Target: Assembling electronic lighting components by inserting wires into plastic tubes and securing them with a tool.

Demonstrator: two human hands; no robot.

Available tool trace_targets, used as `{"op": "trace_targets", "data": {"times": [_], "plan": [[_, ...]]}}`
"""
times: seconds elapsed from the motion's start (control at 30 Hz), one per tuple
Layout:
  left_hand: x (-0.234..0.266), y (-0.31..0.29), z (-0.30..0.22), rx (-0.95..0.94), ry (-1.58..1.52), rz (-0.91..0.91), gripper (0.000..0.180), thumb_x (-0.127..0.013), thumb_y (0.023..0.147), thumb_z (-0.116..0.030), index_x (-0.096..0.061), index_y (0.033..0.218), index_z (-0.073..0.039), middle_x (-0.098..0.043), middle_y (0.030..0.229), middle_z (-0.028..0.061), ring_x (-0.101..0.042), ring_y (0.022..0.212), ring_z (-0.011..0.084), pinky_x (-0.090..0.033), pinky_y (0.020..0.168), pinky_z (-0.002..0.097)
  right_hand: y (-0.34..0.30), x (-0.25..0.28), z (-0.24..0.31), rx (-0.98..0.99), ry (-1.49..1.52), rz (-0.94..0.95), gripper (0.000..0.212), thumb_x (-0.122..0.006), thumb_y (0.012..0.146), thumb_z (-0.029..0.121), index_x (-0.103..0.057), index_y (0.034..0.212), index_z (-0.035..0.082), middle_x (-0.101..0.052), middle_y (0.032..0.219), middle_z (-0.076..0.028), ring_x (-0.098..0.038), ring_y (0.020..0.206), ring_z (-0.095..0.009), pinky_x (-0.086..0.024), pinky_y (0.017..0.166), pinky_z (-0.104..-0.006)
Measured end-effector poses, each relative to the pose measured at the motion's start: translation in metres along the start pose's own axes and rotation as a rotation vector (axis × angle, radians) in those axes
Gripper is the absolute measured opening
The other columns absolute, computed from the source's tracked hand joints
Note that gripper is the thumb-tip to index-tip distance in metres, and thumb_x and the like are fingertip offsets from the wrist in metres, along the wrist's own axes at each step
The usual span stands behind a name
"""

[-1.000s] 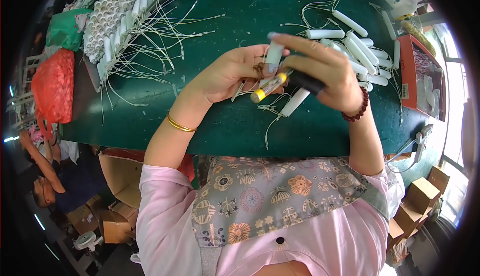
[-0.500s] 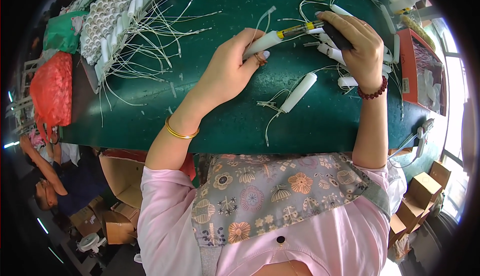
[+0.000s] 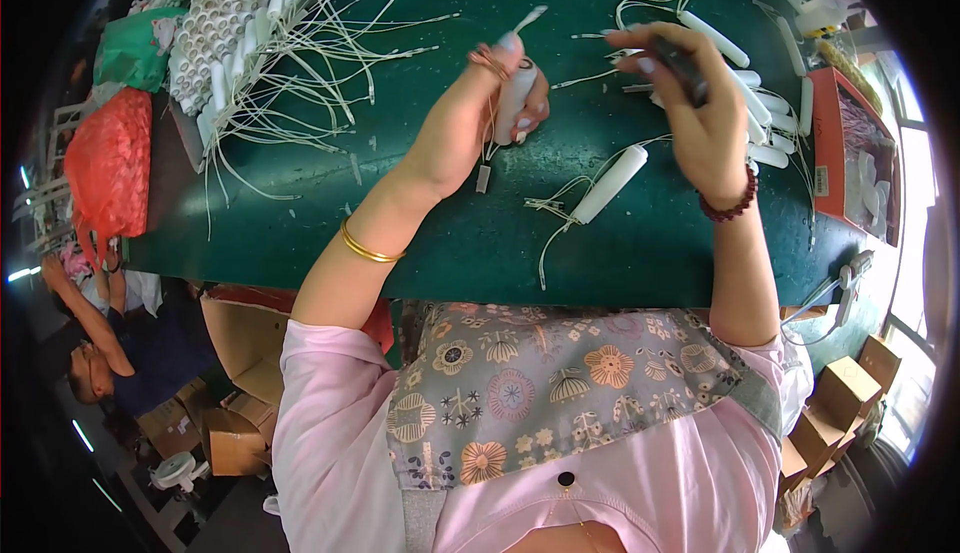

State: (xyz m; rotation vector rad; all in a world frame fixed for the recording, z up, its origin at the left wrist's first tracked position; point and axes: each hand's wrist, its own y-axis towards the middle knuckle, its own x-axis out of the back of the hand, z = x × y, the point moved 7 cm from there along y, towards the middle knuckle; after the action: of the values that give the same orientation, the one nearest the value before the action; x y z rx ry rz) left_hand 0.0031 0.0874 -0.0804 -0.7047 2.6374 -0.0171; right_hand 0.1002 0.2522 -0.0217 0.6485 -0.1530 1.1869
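Note:
In my left hand (image 3: 465,128) is a white tube (image 3: 515,103), closed in by thumb and fingers, its open end facing up. Thin white wire ends stick out of that hand above and below. A dark-handled tool (image 3: 682,71) is in my right hand (image 3: 700,118), to the right of the tube and apart from it; its far end is hidden and the fingers are slightly blurred. Between my hands and the table's near edge lies another white tube (image 3: 610,185) with thin wires. Several more white tubes (image 3: 768,156) lie beside and behind my right hand.
At the far left a tray holds many packed white tubes (image 3: 220,23), their wires (image 3: 330,63) fanned over the green table (image 3: 420,243). Green (image 3: 135,48) and red (image 3: 110,168) bags stand beside it. On the right is a red box (image 3: 832,168). Another person (image 3: 100,353) sits at lower left.
The tool's yellow-banded shaft was at the tube's end; now it has come away with my right hand. My left hand has turned the tube more upright.

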Motion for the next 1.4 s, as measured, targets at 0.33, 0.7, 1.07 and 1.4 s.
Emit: {"op": "trace_targets", "data": {"times": [0.33, 0.7, 1.07, 1.4], "plan": [[0.017, -0.001, -0.006, 0.084, -0.118, -0.114, 0.059, -0.032, 0.103, -0.045, -0.029, 0.054, -0.014, -0.029, 0.050, 0.0019, -0.028, 0.049, 0.0160, -0.028, 0.048, 0.0311, 0.000, -0.004, 0.005, -0.074, -0.209, 0.054, 0.028, -0.060, 0.099, 0.012, -0.066, 0.126, 0.007, -0.065, 0.089, -0.003, -0.055, 0.072, -0.009, -0.047, 0.068, -0.0252], [0.011, -0.009, -0.006, 0.021, -0.183, -0.078, 0.057, -0.034, 0.101, -0.038, -0.027, 0.050, -0.015, -0.025, 0.044, 0.0018, -0.022, 0.040, 0.0138, -0.021, 0.042, 0.0305, -0.005, -0.007, 0.008, -0.130, -0.086, 0.047, 0.032, -0.042, 0.106, 0.014, -0.066, 0.126, 0.006, -0.059, 0.075, -0.002, -0.049, 0.060, -0.005, -0.040, 0.056, -0.0206], [0.009, -0.007, -0.003, 0.064, -0.066, -0.060, 0.056, -0.032, 0.102, -0.039, -0.026, 0.050, -0.017, -0.026, 0.044, 0.0007, -0.023, 0.041, 0.0144, -0.023, 0.040, 0.0299, -0.006, -0.013, 0.010, -0.082, -0.111, 0.033, 0.023, -0.066, 0.094, 0.005, -0.071, 0.116, 0.004, -0.076, 0.102, -0.007, -0.065, 0.084, -0.008, -0.053, 0.080, -0.0232], [-0.043, -0.011, -0.083, -0.328, 1.886, 0.110, 0.018, -0.070, 0.085, -0.014, -0.059, 0.092, -0.002, -0.064, 0.079, 0.0131, -0.067, 0.079, 0.0328, -0.051, 0.068, 0.0417, -0.008, -0.034, -0.010, -0.147, 0.004, 0.301, 0.044, -0.084, 0.079, 0.009, -0.072, 0.121, 0.007, -0.064, 0.088, 0.001, -0.049, 0.074, -0.007, -0.045, 0.066, -0.0231]]}}
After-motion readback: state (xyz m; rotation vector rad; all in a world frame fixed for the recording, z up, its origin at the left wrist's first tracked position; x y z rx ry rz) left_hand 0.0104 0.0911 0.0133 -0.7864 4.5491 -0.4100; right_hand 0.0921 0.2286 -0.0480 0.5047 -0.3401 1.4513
